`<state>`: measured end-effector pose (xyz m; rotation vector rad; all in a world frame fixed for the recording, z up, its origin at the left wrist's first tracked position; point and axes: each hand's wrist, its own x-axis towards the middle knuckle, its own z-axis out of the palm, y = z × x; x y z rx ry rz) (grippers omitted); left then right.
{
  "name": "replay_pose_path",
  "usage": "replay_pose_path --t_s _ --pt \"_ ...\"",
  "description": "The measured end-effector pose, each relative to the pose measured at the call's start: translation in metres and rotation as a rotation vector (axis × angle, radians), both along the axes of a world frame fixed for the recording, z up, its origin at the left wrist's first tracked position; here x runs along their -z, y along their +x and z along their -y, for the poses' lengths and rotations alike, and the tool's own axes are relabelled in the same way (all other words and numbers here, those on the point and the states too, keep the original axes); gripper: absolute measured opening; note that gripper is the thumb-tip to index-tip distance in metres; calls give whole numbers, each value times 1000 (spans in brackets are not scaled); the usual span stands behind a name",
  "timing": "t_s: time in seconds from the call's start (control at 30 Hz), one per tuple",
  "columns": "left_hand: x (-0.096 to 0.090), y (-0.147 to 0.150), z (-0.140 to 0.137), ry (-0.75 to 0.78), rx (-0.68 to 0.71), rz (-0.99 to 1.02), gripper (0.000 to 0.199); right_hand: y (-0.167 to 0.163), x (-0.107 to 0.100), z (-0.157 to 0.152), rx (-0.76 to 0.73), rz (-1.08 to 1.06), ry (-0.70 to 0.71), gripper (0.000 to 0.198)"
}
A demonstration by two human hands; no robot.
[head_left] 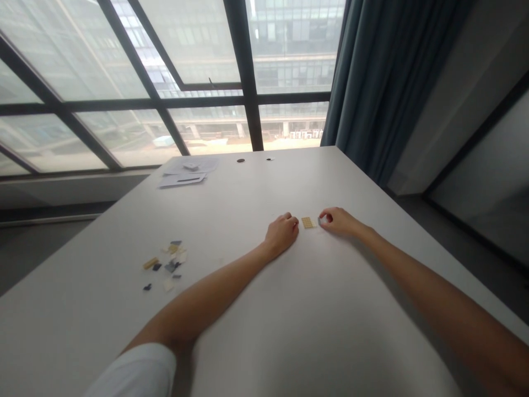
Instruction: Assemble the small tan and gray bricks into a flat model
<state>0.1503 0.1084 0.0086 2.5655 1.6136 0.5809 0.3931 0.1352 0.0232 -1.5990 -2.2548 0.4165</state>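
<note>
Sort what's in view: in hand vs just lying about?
In hand: tan studded plate between left hand and right hand; small blue piece at the right fingertips.
Lying about: loose brick pieces, papers, table.

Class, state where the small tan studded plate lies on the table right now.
In the head view, the tan studded plate lies flat on the white table, right of centre, between the left hand and right hand.
</note>
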Motion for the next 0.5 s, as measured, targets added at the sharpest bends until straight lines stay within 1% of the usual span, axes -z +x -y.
replay_pose_path --t_s 0.2,0.37,0.43,0.5 --pt "2 -1 -1 -5 1 20 23 1 -5 -13 -82 -5 -111 24" --pt "0 1 1 -23 -12 30 23 4 -9 -13 -93 -49 -190 28" --pt "-1 1 2 -38 -18 37 23 4 -9 -10 -66 -81 -187 29" --pt "-2 0 1 -50 -15 53 22 4 -6 -6 -23 -106 -125 24"
